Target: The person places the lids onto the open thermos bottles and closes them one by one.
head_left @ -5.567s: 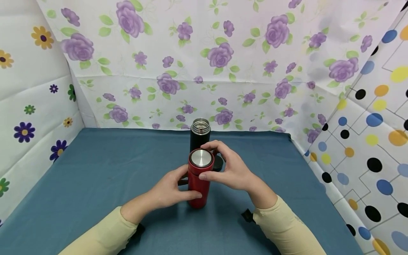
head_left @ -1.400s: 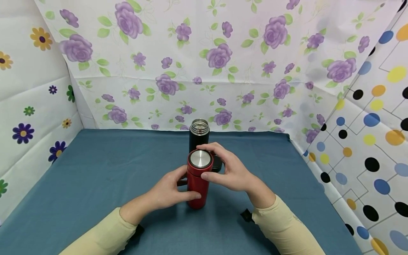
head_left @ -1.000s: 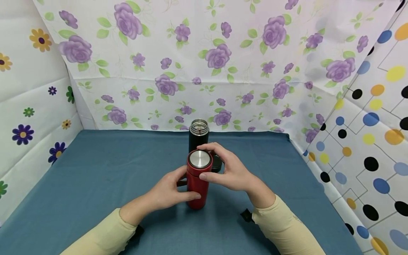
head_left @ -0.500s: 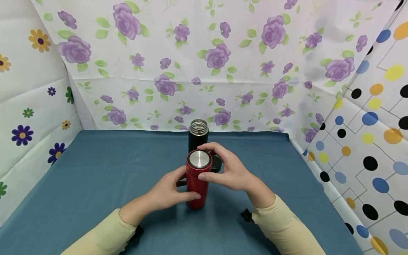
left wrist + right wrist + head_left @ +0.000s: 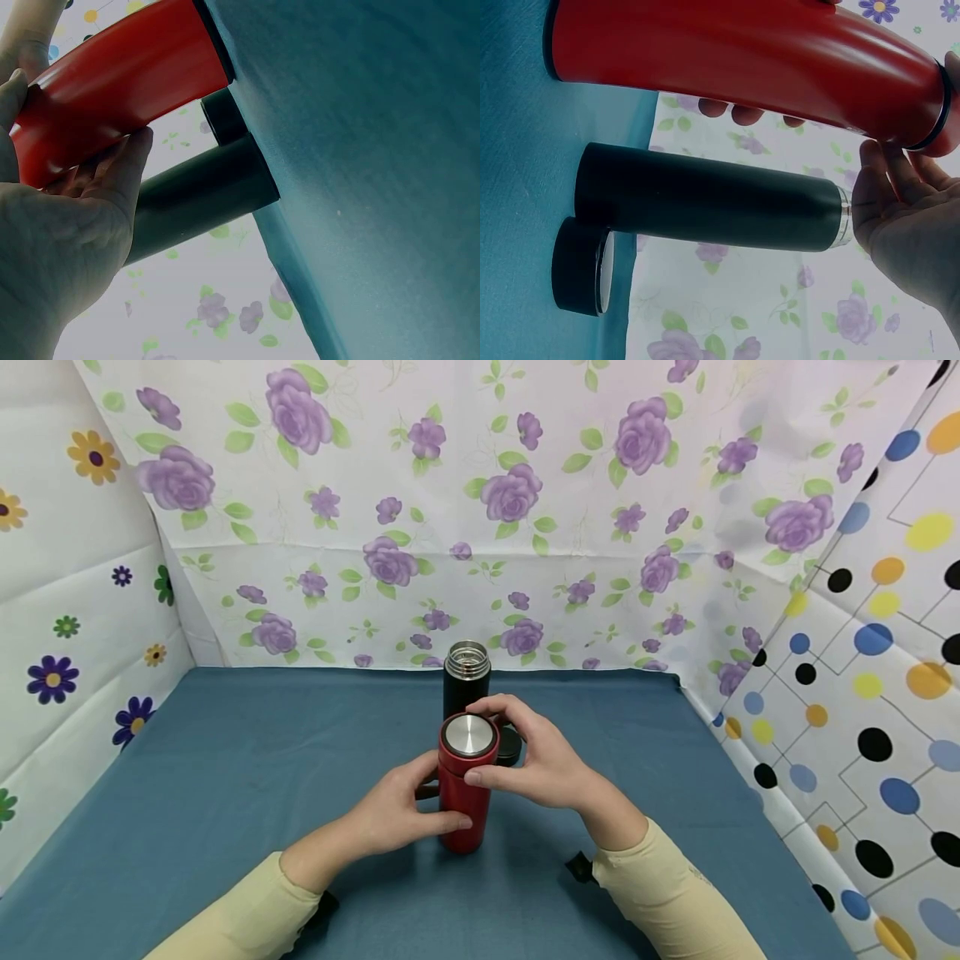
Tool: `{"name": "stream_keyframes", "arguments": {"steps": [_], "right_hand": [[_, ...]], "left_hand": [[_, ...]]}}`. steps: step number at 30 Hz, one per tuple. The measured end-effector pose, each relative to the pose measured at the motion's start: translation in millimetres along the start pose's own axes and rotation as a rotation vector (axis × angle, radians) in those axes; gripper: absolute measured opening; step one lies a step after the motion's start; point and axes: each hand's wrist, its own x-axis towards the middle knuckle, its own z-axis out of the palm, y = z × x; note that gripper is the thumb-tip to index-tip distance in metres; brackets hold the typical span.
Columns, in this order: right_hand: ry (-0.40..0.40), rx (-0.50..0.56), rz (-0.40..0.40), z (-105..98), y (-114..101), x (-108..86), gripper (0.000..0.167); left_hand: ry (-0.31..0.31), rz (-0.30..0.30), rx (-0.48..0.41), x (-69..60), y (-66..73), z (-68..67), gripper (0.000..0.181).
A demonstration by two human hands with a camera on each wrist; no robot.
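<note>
A red vacuum flask (image 5: 467,797) stands upright on the table, its lid (image 5: 469,735) with a silver top in place. My left hand (image 5: 390,810) grips the flask's body, thumb across the front and fingers behind, as the left wrist view also shows. At the lid, my right hand (image 5: 547,768) holds on with thumb in front and fingers around the far side. Just behind stands a black flask (image 5: 459,697), uncapped, its bare steel mouth showing. Its black lid (image 5: 577,266) sits on the table beside the black flask's base, partly hidden by my right hand in the head view.
A blue-green cloth (image 5: 285,735) covers the table. Floral sheets (image 5: 337,602) rise along the back and left, and a dotted sheet (image 5: 847,760) along the right. Small dark objects show by both sleeves.
The right thumb has slid slightly left across the front of the red lid. Flasks, black lid and left hand keep their places; the head view has shifted only a little.
</note>
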Motion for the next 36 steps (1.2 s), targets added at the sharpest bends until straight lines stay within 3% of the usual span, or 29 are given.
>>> {"name": "stream_keyframes", "arguments": {"steps": [8,15,20,36], "right_hand": [[-0.003,0.017,0.0,1.6,-1.7,-0.4,0.069],[-0.04,0.045,-0.068,2.6,-0.1,-1.2,0.081],[-0.069,0.06,-0.105,3.2,1.2,-1.3,0.077],[-0.07,0.087,-0.092,6.5,-1.7,-1.0,0.066]], "left_hand": [[0.001,-0.001,0.004,-1.2,-0.3,-0.4,0.069],[-0.003,-0.011,-0.004,-2.4,0.3,-0.8,0.067],[-0.003,-0.011,-0.002,-2.8,0.6,-1.2,0.067],[-0.012,-0.006,-0.005,-5.2,-0.4,-2.5,0.067]]}}
